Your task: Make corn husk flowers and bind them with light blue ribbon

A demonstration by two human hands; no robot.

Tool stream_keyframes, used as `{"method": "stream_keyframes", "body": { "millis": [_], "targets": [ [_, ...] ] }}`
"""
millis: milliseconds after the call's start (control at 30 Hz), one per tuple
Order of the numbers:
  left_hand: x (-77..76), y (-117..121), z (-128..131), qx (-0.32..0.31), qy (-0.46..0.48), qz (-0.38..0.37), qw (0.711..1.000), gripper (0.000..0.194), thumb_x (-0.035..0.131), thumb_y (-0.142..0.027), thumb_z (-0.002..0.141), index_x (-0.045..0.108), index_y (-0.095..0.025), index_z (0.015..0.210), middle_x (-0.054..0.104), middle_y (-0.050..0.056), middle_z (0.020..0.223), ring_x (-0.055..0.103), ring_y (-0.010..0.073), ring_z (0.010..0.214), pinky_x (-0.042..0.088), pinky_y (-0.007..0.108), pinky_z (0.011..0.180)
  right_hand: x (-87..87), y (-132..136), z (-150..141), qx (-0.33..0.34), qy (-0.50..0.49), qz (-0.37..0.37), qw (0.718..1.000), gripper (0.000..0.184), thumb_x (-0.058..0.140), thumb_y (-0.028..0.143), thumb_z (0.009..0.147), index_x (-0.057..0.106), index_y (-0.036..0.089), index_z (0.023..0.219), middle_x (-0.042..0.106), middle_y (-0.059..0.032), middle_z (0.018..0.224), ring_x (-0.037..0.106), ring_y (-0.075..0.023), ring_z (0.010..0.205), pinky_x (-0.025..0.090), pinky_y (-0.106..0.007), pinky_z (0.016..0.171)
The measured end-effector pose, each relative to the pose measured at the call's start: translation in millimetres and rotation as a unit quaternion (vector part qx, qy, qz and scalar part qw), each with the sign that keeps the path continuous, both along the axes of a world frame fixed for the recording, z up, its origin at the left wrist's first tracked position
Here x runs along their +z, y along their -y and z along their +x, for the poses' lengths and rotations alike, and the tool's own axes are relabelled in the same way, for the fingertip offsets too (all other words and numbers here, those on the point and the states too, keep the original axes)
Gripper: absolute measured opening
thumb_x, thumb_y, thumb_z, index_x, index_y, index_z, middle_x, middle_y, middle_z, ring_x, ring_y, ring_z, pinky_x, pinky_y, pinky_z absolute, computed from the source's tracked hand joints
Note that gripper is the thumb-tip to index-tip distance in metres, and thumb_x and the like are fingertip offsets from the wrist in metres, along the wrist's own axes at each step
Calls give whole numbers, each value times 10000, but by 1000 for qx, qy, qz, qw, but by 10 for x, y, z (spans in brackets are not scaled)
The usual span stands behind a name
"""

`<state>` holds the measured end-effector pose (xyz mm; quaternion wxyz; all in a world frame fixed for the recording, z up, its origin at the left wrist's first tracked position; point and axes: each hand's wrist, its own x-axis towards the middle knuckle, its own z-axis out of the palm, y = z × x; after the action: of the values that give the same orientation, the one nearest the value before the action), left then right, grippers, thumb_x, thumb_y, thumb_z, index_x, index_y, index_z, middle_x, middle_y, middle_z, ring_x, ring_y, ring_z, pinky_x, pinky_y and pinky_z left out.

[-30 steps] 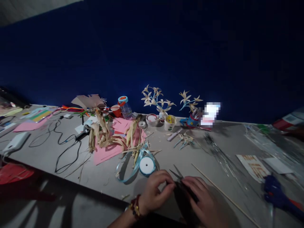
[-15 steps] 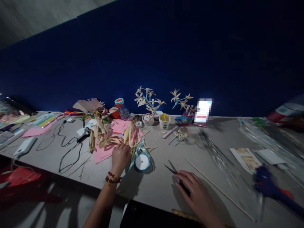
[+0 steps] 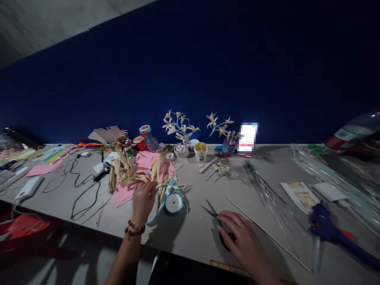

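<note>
My left hand (image 3: 143,201), with red beads at the wrist, is at the near edge of a pile of dried corn husks (image 3: 122,168). Its thumb and fingers are drawn together; whatever lies between them is too small to make out. Just right of it, a roll of light blue ribbon (image 3: 173,203) lies with a loose tail curling toward me. My right hand (image 3: 237,235) is closed over the dark handles of a pair of scissors (image 3: 211,209). The blades are apart, low over the table and pointing away to the left.
A thin stick (image 3: 267,233) and a bundle of wires (image 3: 261,186) lie right of the scissors. Farther right is a blue glue gun (image 3: 329,225). Husk flowers (image 3: 181,126), tubs and a bright phone screen (image 3: 247,136) line the wall. Black cables (image 3: 86,194) trail at left.
My left hand has drawn back slightly toward me and to the left, showing more of the ribbon's tail. My right hand stays at the scissors. The whole view has shifted a little.
</note>
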<state>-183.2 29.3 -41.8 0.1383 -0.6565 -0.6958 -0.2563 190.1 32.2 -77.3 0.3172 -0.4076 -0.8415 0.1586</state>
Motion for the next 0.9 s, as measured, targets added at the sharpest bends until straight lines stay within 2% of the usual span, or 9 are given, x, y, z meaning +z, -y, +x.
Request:
{"method": "stream_keyframes", "body": {
  "millis": [167, 267, 367, 433, 567, 667, 767, 900],
  "targets": [
    [35, 208, -125, 58, -17, 6, 998, 174, 526, -215, 921, 683, -218, 997, 747, 86, 922, 663, 285, 899, 462, 404, 832, -48, 8, 85, -22, 0, -9, 1000, 262, 522, 361, 973, 715, 229, 1091, 724, -108, 1119, 690, -264, 1030, 580, -427, 883],
    [46, 243, -83, 78, -31, -2, 996, 144, 584, -241, 890, 683, -220, 994, 717, 111, 1035, 636, 311, 1000, 462, 425, 861, -87, 9, 87, -20, 0, -19, 1000, 262, 521, 367, 972, 718, 230, 1079, 725, -106, 1106, 691, -263, 1020, 584, -421, 869],
    [106, 83, 67, 19, 5, -14, 1000, 167, 520, -229, 939, 675, -207, 998, 679, 128, 1104, 610, 305, 1061, 460, 442, 904, -85, 12, 29, -4, -1, -21, 1000, 250, 518, 341, 971, 715, 226, 1074, 722, -109, 1107, 682, -262, 1030, 578, -422, 878],
    [153, -92, 200, -50, 26, -63, 996, 199, 480, -216, 966, 677, -199, 984, 687, 119, 1048, 622, 283, 1023, 464, 433, 909, -57, 17, -9, 9, -1, -20, 1000, 243, 520, 324, 970, 710, 226, 1086, 719, -106, 1118, 673, -260, 1048, 571, -424, 895],
    [147, -395, 496, -130, 24, -129, 983, 114, 647, -268, 875, 699, -214, 960, 695, 92, 983, 630, 280, 1008, 460, 426, 938, -3, 36, -14, 1, -10, -10, 1000, 244, 516, 332, 976, 707, 230, 1090, 718, -103, 1115, 671, -255, 1041, 568, -421, 895],
    [41, -521, 687, -147, 32, -159, 976, 87, 698, -254, 806, 690, -206, 879, 680, 105, 942, 614, 308, 1016, 439, 467, 964, 4, 70, 28, -15, -17, -13, 1000, 244, 517, 347, 977, 712, 233, 1068, 724, -106, 1096, 683, -252, 1010, 577, -409, 873],
    [-65, -600, 776, -135, 68, -169, 974, 38, 643, -154, 796, 658, -188, 791, 673, 121, 883, 610, 317, 989, 425, 492, 957, 12, 112, 62, -24, -13, -21, 999, 243, 520, 349, 975, 718, 232, 1053, 729, -108, 1086, 692, -256, 1001, 584, -407, 862],
    [-100, -674, 710, -133, 159, -165, 964, 131, 570, -130, 836, 639, -183, 739, 673, 85, 783, 633, 258, 854, 453, 440, 906, 46, 126, 71, -19, -14, -22, 999, 240, 519, 335, 973, 719, 234, 1061, 728, -107, 1090, 693, -256, 1010, 590, -403, 862]
  ]
}}
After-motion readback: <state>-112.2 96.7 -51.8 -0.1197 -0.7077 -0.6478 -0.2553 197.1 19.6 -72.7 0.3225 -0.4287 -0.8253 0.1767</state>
